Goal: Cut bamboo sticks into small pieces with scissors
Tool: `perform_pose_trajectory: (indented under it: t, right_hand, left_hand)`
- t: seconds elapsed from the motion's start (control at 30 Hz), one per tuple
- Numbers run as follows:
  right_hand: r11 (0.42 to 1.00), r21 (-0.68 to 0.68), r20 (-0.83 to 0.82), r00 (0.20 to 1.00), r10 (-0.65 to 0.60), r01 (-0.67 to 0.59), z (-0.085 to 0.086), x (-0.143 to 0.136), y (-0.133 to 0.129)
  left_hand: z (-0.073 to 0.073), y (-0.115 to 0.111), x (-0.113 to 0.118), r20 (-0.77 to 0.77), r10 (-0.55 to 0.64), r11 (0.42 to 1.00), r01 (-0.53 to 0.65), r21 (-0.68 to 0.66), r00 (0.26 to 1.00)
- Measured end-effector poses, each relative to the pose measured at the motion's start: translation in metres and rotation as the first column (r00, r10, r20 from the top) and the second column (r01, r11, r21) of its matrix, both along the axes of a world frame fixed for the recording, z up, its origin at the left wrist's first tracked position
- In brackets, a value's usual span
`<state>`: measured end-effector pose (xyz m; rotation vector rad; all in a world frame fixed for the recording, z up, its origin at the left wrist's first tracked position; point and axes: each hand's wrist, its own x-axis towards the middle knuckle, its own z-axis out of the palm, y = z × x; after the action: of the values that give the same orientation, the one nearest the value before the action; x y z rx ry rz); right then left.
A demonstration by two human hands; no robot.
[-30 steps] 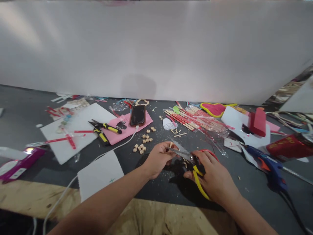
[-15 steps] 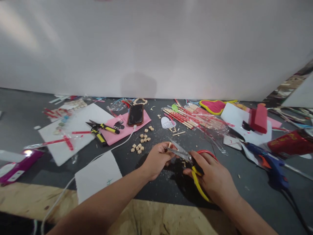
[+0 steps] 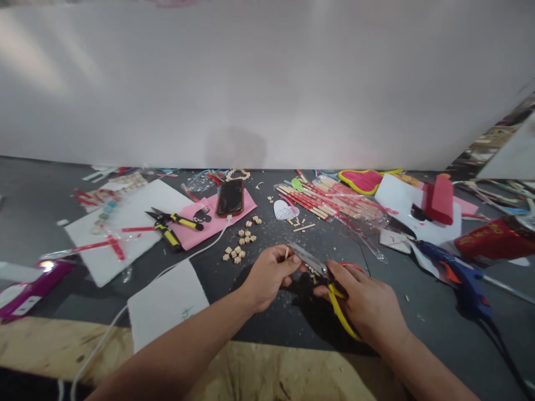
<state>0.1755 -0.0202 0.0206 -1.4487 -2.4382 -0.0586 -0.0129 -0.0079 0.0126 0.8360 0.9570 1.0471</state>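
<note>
My right hand (image 3: 363, 296) grips scissors (image 3: 308, 257) with red and yellow handles, their blades together and pointing up and left. Across from it, my left hand (image 3: 271, 274) pinches a short wooden stick (image 3: 287, 252) beside the blade tips. Only the stick's light end shows; the fingers cover the rest. Small cut stick pieces (image 3: 312, 275) lie under the scissors, partly hidden by them. To the left of my left hand sit several little wooden clusters (image 3: 234, 255). A heart-shaped paper (image 3: 286, 210) with a drawn pattern lies farther back, near a loose stick (image 3: 304, 228).
Red-wrapped chopsticks (image 3: 321, 199) and clear plastic lie at the back. On the left are a phone (image 3: 230, 197) on pink paper, yellow-black pliers (image 3: 169, 225) and a white cable (image 3: 175, 266). A blue glue gun (image 3: 457, 274) and red can (image 3: 495, 240) stand on the right.
The scissor blades have come together from being apart. My left fingers have shifted slightly around the stick, and the scissors' handles have drawn closer.
</note>
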Motion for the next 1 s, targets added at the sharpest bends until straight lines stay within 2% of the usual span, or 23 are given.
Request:
perform_pose_trajectory:
  t: [0.07,0.13,0.2,0.27,0.47,0.6,0.73,0.87,0.93,1.0]
  right_hand:
    - [0.996,-0.081,-0.138,0.989,-0.043,0.032,0.001,0.003,0.004]
    - [0.981,-0.169,-0.275,0.952,-0.137,0.092,0.002,0.009,0.009]
    - [0.967,-0.201,-0.364,0.905,-0.221,0.156,0.003,0.015,0.015]
    - [0.958,-0.215,-0.414,0.871,-0.265,0.189,0.003,0.021,0.020]
    - [0.953,-0.231,-0.415,0.866,-0.279,0.197,0.001,0.025,0.021]
    - [0.955,-0.231,-0.420,0.867,-0.268,0.183,0.004,0.024,0.020]
    - [0.955,-0.249,-0.436,0.862,-0.259,0.161,0.006,0.024,0.020]
    - [0.958,-0.241,-0.456,0.854,-0.250,0.152,0.007,0.022,0.020]
    - [0.955,-0.253,-0.452,0.854,-0.257,0.154,0.007,0.021,0.019]
    - [0.949,-0.272,-0.440,0.857,-0.268,0.157,0.007,0.021,0.019]
  left_hand:
    - [0.002,0.001,-0.002,-0.054,-0.004,0.999,0.006,0.037,0.999]
    - [0.005,0.002,-0.005,-0.206,0.012,0.991,0.016,0.131,0.979]
    - [0.005,0.004,-0.008,-0.394,0.062,0.970,0.036,0.239,0.917]
    - [0.003,0.006,-0.008,-0.509,0.097,0.956,0.063,0.288,0.855]
    - [-0.005,0.009,-0.005,-0.524,0.063,0.961,0.090,0.261,0.849]
    - [-0.002,0.009,-0.010,-0.597,0.092,0.935,0.137,0.328,0.797]
    - [0.000,0.008,-0.016,-0.746,0.179,0.843,0.292,0.453,0.641]
    - [-0.004,0.003,-0.015,-0.865,0.238,0.733,0.503,0.458,0.442]
    - [-0.005,0.000,-0.013,-0.882,0.288,0.687,0.561,0.462,0.373]
    - [-0.006,-0.001,-0.012,-0.892,0.321,0.667,0.593,0.451,0.318]
